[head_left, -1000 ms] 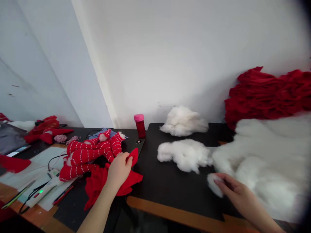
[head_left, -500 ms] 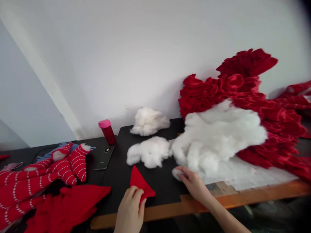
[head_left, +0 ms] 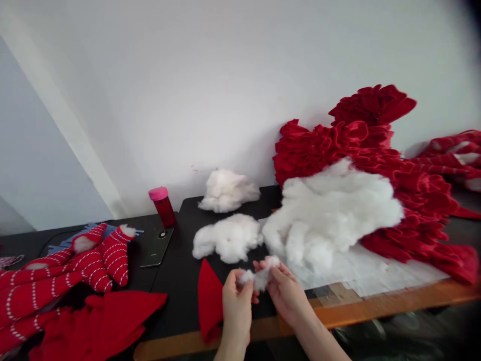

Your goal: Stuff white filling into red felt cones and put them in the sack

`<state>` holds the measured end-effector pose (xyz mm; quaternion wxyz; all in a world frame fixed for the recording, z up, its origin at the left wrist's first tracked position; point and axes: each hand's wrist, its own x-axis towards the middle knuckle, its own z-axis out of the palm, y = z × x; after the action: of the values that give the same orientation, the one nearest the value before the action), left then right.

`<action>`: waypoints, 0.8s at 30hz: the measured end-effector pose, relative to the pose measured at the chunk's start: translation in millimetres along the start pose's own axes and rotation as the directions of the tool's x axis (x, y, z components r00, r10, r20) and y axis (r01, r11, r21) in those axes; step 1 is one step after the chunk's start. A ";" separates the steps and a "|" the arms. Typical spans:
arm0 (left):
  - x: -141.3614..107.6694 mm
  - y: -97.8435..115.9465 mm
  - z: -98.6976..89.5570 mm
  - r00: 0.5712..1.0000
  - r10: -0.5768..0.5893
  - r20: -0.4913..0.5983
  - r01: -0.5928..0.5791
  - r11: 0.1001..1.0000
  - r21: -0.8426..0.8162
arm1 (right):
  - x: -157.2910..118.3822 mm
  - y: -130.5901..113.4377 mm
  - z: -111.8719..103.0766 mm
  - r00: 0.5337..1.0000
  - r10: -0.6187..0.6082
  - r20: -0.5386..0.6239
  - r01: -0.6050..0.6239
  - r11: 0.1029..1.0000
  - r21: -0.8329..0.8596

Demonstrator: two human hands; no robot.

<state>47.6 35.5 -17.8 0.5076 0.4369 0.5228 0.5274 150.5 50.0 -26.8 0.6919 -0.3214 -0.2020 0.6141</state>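
Step in hand: left hand (head_left: 236, 306) and right hand (head_left: 283, 293) pinching white fibre stuffing tuft (head_left: 261, 275), both grips closed on it, tuft above black counter (head_left: 173, 296). Red felt cone (head_left: 209, 301) just beside left hand; larger stuffing heap (head_left: 326, 215) just behind right hand.

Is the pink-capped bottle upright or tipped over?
Upright: the pink-capped bottle stands on its base, with the cap at the top.
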 end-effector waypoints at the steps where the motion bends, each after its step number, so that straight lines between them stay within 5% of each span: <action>1: 3.1 -1.6 -1.5 1.000 -0.003 -0.004 0.003 1.000 0.011 | 4.8 -6.2 -3.7 0.999 -0.025 -0.040 0.027 0.998 0.053; 8: 25.1 6.4 8.4 1.000 0.018 -0.013 -0.016 0.988 0.156 | 10.4 -71.7 -16.1 0.978 -0.158 -0.136 0.188 0.949 0.252; 11: 14.3 11.7 6.6 0.985 0.160 0.071 -0.175 0.923 0.343 | -6.3 -81.2 -14.9 0.972 -0.190 -0.135 0.214 0.957 0.194; 15: -14.9 6.9 -32.9 0.845 0.472 0.250 -0.485 0.483 0.729 | -29.6 -67.8 -18.7 0.987 -0.105 -0.121 0.110 0.993 0.035; 17: -24.5 2.2 -59.3 0.789 0.538 0.297 -0.503 0.288 0.815 | -36.5 -56.5 -20.6 0.994 -0.022 -0.108 0.028 0.998 0.053; 19: -27.9 -1.1 -79.8 0.794 0.532 0.293 -0.454 0.199 0.869 | -39.0 -46.5 -20.5 0.992 0.039 -0.120 -0.030 0.997 0.076; 24: -20.8 -3.1 -93.6 0.837 0.485 0.255 -0.434 0.303 0.848 | -40.8 -30.2 -10.2 0.981 0.100 -0.166 -0.098 0.995 0.023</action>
<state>-42.9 4.6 -26.2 0.0207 0.7510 0.5824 0.3104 172.4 6.8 -8.5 0.6773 -0.3765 -0.1225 0.6201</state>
